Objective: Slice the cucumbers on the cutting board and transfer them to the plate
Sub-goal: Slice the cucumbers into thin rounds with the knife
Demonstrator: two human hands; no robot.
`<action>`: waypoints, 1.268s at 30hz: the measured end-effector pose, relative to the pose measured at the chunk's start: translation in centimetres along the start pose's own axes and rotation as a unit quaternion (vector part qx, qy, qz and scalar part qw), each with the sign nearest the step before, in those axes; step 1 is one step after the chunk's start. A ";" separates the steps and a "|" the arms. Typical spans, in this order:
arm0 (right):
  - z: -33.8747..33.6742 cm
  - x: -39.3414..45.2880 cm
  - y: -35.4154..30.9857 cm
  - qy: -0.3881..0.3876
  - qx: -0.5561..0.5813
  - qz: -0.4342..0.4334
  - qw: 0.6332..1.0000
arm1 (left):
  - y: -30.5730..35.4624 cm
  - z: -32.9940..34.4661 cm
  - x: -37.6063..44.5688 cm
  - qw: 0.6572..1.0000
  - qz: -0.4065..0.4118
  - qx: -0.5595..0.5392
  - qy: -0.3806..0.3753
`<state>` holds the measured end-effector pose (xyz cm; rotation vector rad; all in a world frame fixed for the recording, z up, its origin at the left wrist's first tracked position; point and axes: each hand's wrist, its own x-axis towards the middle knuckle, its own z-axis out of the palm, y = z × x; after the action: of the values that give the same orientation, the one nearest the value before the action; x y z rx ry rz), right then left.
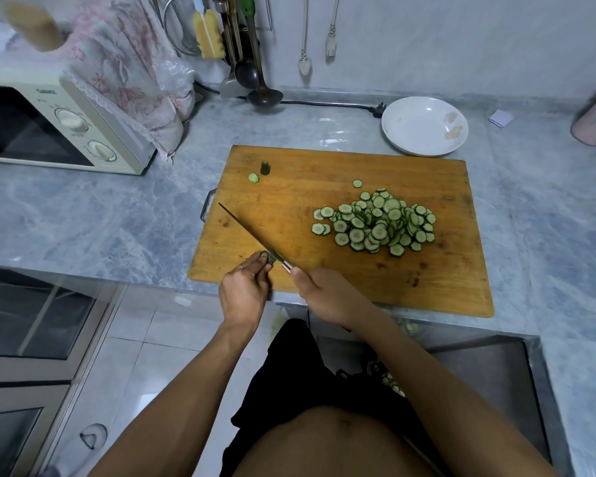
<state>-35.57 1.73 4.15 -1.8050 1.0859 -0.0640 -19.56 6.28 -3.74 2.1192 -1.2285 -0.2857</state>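
Now knife point(252, 234) against pinched cucumber stub point(271, 258)

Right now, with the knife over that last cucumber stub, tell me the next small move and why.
Probably press the knife down through the cucumber stub that the left hand pinches near the cutting board's front edge. The right hand holds the handle with the blade lying against the stub, the sliced pile sits on the board, and the plate holds no slices yet.
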 end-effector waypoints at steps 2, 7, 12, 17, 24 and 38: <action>-0.5 -0.7 0.1 -0.005 0.008 0.009 1.000 | -0.2 0.1 0.1 1.000 -0.004 -0.009 0.002; -1.1 -2.2 0.1 -0.029 -0.027 -0.012 0.999 | -0.8 0.5 0.0 1.000 -0.002 -0.017 0.005; -0.9 -2.8 0.2 -0.031 -0.041 -0.017 0.999 | -1.2 0.8 0.1 1.000 0.004 -0.013 0.004; -0.8 -2.9 0.1 -0.037 -0.040 -0.018 0.998 | -1.3 0.8 0.1 1.000 0.011 -0.003 0.002; -0.7 -2.0 -0.2 -0.048 -0.023 0.002 0.999 | -0.9 0.6 0.0 1.000 -0.001 -0.008 -0.006; 0.2 -0.2 -0.6 -0.026 0.033 0.051 0.998 | -0.5 0.4 -0.4 1.000 0.006 0.000 -0.003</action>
<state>-35.16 2.08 4.58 -1.6812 1.1250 0.0095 -19.61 6.59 -4.46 2.1108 -1.2450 -0.2880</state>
